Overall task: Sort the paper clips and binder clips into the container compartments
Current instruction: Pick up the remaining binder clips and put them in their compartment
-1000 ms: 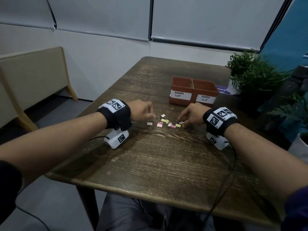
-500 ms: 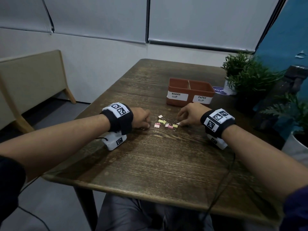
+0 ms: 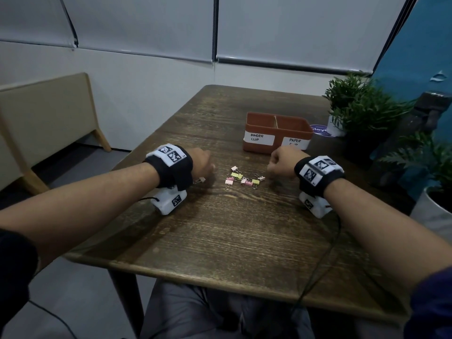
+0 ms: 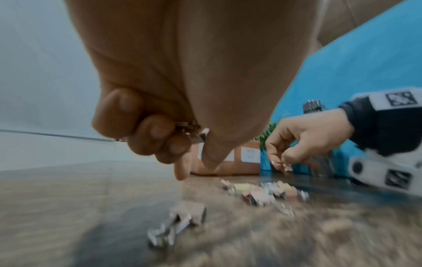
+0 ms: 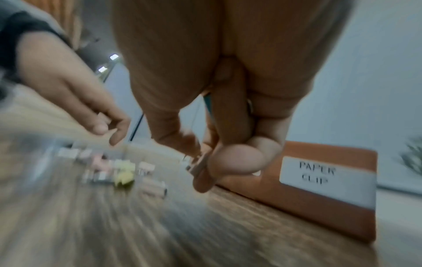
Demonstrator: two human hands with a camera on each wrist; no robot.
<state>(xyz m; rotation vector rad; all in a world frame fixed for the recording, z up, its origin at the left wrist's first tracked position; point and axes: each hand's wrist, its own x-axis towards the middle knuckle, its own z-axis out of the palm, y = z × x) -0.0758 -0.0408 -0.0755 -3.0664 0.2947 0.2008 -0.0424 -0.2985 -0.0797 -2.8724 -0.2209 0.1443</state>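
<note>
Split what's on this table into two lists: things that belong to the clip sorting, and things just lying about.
Job:
- pile of clips
- stray binder clip beside the left hand
- labelled container
- right hand

Lying about:
- potted plants
- round blue sticker

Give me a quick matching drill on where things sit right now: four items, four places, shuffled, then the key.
Items
1. pile of clips
2. container
3. lone binder clip
4. potted plant

Places
A. to the right of the container, at the table's right side
B. on the table right beside the left hand
C. on the table between the left hand and the right hand
D. beyond the pile, labels facing the person

Pairs: 1-C, 2-D, 3-B, 4-A
</note>
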